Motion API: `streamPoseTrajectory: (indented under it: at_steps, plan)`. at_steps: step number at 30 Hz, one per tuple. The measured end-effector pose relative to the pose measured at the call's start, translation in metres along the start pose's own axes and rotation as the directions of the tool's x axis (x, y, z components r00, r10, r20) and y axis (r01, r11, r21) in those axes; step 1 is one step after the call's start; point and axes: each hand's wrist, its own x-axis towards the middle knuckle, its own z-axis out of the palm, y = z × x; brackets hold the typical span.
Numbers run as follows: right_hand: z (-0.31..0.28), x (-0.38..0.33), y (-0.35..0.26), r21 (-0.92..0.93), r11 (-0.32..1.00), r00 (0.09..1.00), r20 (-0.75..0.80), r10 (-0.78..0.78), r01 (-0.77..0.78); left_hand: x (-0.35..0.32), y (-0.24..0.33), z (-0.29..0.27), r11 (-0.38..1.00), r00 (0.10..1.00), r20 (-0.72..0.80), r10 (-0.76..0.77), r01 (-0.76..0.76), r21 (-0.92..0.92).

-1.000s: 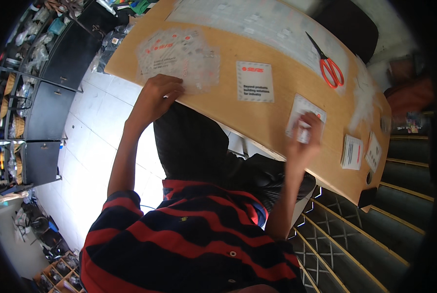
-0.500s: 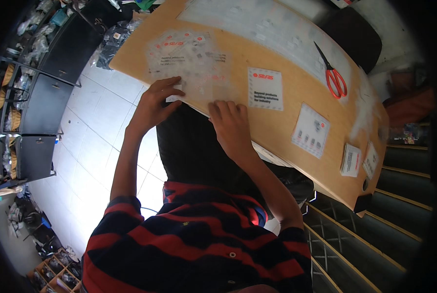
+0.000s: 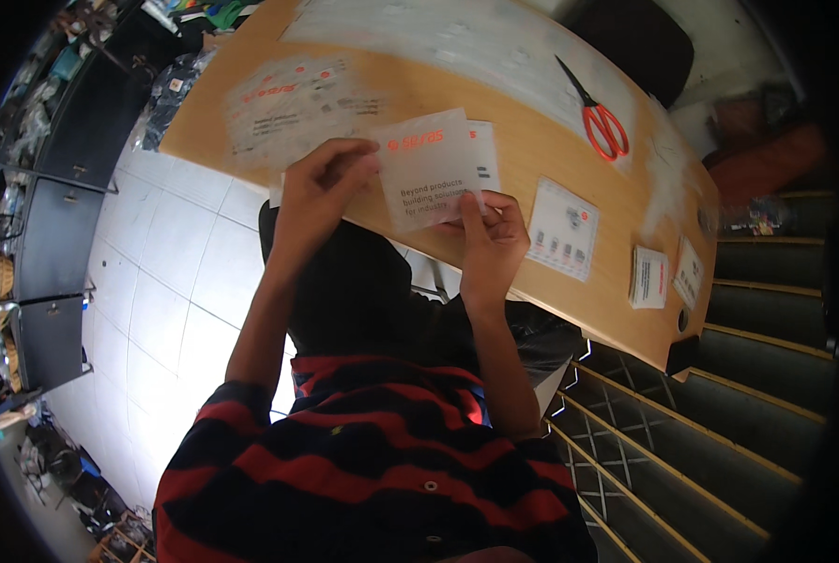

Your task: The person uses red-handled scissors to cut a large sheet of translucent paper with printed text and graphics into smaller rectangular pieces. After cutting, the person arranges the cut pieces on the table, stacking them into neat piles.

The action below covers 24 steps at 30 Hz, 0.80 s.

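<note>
A whitish, see-through printed square sheet, with red and black lettering, is held up above the desk's near edge. At its left edge my left hand pinches it between thumb and fingers. My right hand grips its lower right corner, thumb on the printed face and fingers behind. Partly hidden behind the sheet lies another printed square. Beyond my left hand, similar sheets spread in a loose, overlapping pile. To the right of my right hand is a square with small pictures.
Orange-handled scissors lie on the wooden desk, near a long translucent sheet along the far side. A small stack of cards and a single card sit by the right end. Stairs descend at the right; shelves stand left.
Both hands have risen from the pile at the desk edge, lifting one printed sheet between them. The right hand has turned and now grips its corner. The view has shifted somewhat.
</note>
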Motion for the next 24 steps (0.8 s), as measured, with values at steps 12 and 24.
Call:
streamPoseTrajectory:
  at_steps: [12, 24]
  plan:
    - [-0.034, 0.043, -0.004, -0.795, 0.595, 0.978, -0.009, -0.208, 0.119, 0.065, -0.037, 0.062, 0.912, 0.965, 0.064, 0.254, -0.261, 0.317]
    - [-0.037, 0.056, 0.003, -0.875, 0.476, 0.971, -0.036, -0.237, 0.084, 0.066, -0.046, 0.073, 0.756, 0.889, 0.101, 0.446, -0.435, 0.489]
